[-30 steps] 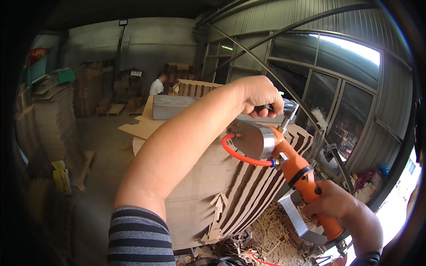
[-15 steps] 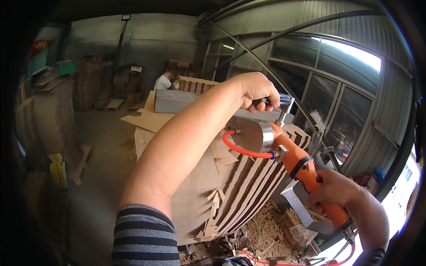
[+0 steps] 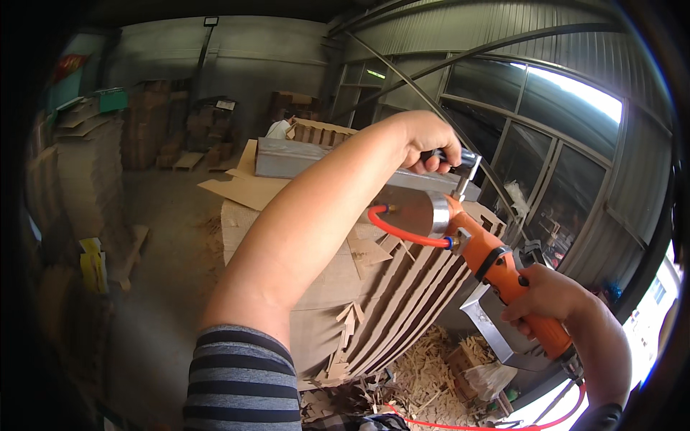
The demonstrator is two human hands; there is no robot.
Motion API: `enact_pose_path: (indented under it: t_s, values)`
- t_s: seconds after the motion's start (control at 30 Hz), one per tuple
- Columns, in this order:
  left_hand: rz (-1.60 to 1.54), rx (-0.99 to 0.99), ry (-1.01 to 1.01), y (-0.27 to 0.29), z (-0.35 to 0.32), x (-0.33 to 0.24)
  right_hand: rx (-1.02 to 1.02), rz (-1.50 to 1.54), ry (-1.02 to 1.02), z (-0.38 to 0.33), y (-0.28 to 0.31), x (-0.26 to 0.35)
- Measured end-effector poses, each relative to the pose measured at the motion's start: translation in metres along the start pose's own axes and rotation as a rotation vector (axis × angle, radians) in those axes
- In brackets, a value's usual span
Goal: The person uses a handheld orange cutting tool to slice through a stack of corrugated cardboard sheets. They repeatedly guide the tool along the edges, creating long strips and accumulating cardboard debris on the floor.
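An orange pneumatic hand tool [image 3: 483, 248] with a metal head and a short red hose [image 3: 410, 233] slants across the right half. My left hand [image 3: 430, 146] is wrapped round its black side handle near the head. Lower right, my right hand [image 3: 545, 296] grips the tool's orange body. The head lies against the top edge of a tall stack of die-cut cardboard sheets [image 3: 316, 316]; my left forearm hides part of the stack. Torn cardboard strips hang from its near side. A long grey metal block [image 3: 284, 161] rests on top.
Cardboard scraps [image 3: 431, 384] cover the floor below the stack. A red air hose [image 3: 460, 428] trails from the tool's rear. More cardboard piles [image 3: 86, 165] stand at the left. Another person [image 3: 279, 129] is partly visible behind the stack. A windowed wall [image 3: 532, 144] runs along the right.
The tool and both hands have shifted slightly right and down in the picture, while the view has also moved a little. The person behind has bent lower. My grips are unchanged.
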State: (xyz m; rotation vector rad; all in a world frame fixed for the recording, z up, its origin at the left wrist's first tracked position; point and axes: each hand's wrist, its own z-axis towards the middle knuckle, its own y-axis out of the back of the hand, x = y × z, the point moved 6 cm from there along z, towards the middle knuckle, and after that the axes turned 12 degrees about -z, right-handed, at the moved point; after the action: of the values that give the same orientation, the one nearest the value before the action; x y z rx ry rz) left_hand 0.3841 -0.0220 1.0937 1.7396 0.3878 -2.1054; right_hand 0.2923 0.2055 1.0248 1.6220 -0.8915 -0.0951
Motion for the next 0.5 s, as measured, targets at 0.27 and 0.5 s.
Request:
enact_pose_path:
  t_s: [0.27,0.5]
  values:
    - [0.082,-0.058,0.033,0.013,0.004,0.016,0.107,0.102,0.085,0.015,-0.018,-0.002]
    - [0.019,-0.028,-0.044,0.015,-0.004,-0.004,0.015,0.052,0.078,0.004,-0.007,0.013]
